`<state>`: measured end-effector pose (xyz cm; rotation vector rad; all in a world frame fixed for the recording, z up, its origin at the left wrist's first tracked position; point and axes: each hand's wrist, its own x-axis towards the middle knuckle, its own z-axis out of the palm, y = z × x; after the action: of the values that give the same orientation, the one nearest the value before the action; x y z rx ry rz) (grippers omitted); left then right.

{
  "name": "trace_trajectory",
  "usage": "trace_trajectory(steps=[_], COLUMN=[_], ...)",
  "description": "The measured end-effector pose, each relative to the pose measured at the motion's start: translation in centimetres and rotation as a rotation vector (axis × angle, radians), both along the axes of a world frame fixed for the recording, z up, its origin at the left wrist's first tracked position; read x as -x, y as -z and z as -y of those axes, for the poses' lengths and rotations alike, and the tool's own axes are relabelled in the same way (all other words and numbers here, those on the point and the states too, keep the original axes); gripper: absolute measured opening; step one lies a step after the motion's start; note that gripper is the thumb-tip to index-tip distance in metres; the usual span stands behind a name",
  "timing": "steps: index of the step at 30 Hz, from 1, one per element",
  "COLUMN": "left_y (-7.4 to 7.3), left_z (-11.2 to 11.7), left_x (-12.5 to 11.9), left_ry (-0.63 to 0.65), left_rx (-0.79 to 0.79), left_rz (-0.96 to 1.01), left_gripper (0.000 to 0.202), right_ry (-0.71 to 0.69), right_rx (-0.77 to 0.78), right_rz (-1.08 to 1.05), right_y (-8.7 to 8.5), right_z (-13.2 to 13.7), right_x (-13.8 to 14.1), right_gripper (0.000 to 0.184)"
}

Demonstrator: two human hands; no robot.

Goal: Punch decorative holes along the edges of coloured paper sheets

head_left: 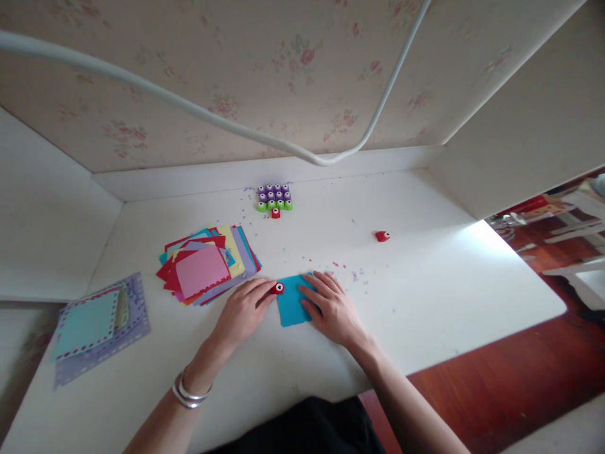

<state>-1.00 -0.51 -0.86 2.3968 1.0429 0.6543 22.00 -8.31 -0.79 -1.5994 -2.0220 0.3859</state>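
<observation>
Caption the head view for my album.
Left hand holding a red punch at a blue sheet, right hand resting on it.

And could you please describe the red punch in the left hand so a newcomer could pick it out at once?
On the white table, find the blue sheet with the right hand resting on it. The red punch is at that sheet's far-left corner, held by the left hand. Of the three red punches, it alone is held.
</observation>
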Motion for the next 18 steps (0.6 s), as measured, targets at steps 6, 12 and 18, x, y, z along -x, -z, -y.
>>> trace_trajectory(steps=[6, 12, 18], left_y=[0.2, 0.6, 1.2], left_z=[0.2, 0.4, 0.1], left_x=[0.0, 0.1, 0.1], left_ry=[-0.014, -0.039, -0.052], left_rx=[0.001, -0.009, -0.041], left_rz=[0.022, 0.024, 0.014], left_gripper=[0.024, 0.025, 0.027], right_ry=[0.005, -0.004, 0.002], right_rx=[0.004, -0.017, -0.025], right_rz=[0.08, 0.085, 0.086], right_y=[0.5, 0.2, 0.2], right_z=[-0.1, -0.3, -0.3], right_x=[0.2, 0.1, 0.0], right_gripper=[0.033, 0.032, 0.031])
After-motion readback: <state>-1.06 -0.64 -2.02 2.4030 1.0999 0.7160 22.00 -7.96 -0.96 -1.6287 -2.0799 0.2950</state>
